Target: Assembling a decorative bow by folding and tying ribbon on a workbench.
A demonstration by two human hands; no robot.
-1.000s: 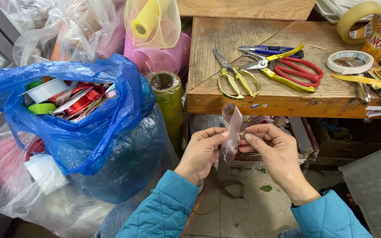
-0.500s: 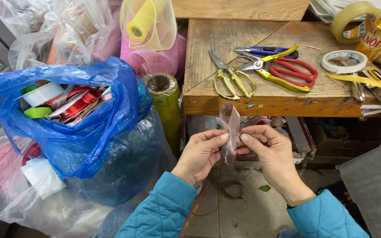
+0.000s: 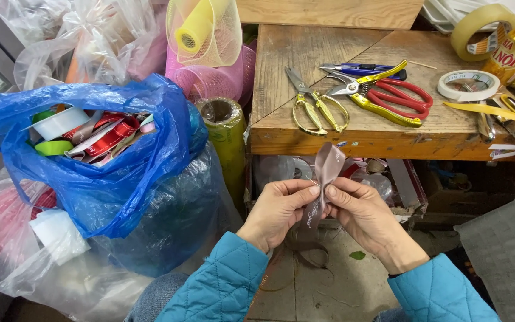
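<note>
Taupe satin ribbon (image 3: 323,179) stands folded into an upright loop between our two hands, low in the middle of the view, just in front of the near edge of the wooden worktable (image 3: 281,71); its tail hangs down toward the floor. Our left hand (image 3: 278,209) pinches the base of the loop between thumb and fingertips, and our right hand (image 3: 359,211) grips the same spot from the other side, fingers closed on the ribbon. To fold well, we judge the pinch should stay tight at the crossing, with the loop flat and untwisted. Beyond, on the table, lie gold-handled scissors (image 3: 317,107), red-and-yellow shears (image 3: 388,95) and a roll of white tape (image 3: 468,84). Far left sits a blue plastic bag (image 3: 120,179) full of ribbon spools, and beside it a green roll (image 3: 225,131).
</note>
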